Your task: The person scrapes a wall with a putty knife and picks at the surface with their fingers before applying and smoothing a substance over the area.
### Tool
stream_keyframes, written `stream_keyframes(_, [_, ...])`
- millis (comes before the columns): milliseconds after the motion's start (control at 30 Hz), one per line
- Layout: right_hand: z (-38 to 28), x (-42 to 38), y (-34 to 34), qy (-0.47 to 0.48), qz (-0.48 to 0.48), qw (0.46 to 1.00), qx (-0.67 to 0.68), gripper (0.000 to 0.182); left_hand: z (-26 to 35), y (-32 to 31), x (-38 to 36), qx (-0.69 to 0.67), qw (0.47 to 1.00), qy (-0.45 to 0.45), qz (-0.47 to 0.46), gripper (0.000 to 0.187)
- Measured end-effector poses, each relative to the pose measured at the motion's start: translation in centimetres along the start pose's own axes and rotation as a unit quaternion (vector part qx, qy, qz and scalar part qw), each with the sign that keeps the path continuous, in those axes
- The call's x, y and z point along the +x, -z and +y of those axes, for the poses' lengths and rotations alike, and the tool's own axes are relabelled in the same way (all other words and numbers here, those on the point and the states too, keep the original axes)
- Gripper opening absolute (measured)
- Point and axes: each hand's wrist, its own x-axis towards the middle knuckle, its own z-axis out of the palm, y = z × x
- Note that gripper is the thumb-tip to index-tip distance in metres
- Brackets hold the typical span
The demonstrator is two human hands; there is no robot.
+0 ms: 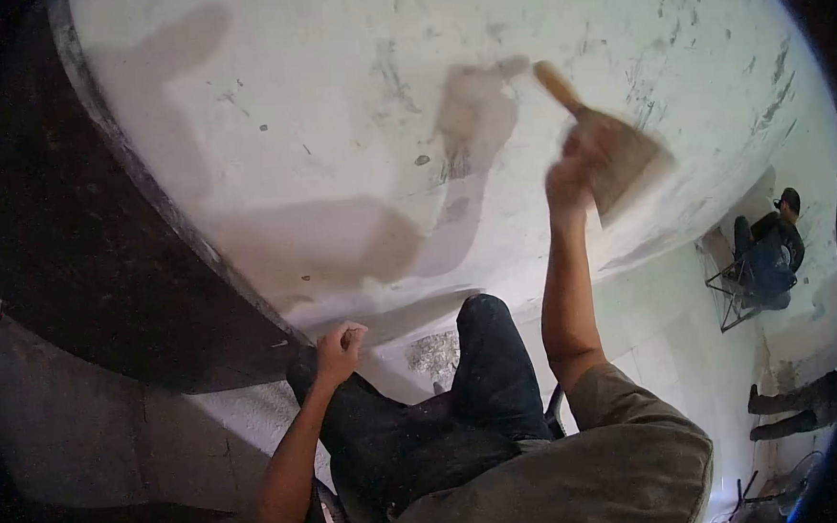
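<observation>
My right hand [576, 170] is raised over a large pale curved surface [335, 151], gripping a wide scraper [628, 167]. The scraper's wooden handle [557, 86] points up and left, while its broad flat blade spreads to the lower right; hand and blade are smeared by motion. The shadow of the hand and tool falls on the surface to their left. Dark scuffs and small spots mark the surface. Near my left knee, close to the surface's lower edge, my left hand [341, 351] is loosely closed, with nothing showing in its curled fingers.
A dark side wall [80, 215] drops from the surface's left rim. My legs in dark trousers [428, 424] are bent below it. At right, a person [771, 251] sits on a folding chair; another person's legs [801, 403] show lower down. Cables [787, 488] lie at lower right.
</observation>
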Motion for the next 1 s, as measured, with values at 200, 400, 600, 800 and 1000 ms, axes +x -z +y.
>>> stream_keyframes(200, [-7.0, 3.3, 0.3, -0.119, 0.068, 0.988, 0.071, 0.033, 0.6, 0.0, -0.1, -0.021, 0.999, -0.031, 0.006, 0.017])
stream_keyframes(400, [-5.5, 0.4, 0.5, 0.039, 0.005, 0.984, -0.175, 0.023, 0.8, 0.1, -0.3, -0.023, 0.999, -0.03, 0.007, 0.019])
stream_keyframes(600, [-13.5, -6.5, 1.1, -0.421, -0.121, 0.893, 0.104, 0.049, -0.4, -0.2, -0.1, -0.007, 0.998, 0.06, -0.024, 0.018])
stream_keyframes(800, [-15.4, -22.2, 1.1, -0.524, -0.403, 0.704, 0.261, 0.014, -2.5, -1.5, -1.0, -0.02, 0.999, -0.024, -0.039, 0.033])
stream_keyframes(1000, [-16.3, -29.8, 1.4, -0.679, -0.435, 0.491, 0.328, 0.03, -0.6, -1.7, -2.0, -0.103, 0.945, 0.057, -0.305, 0.039])
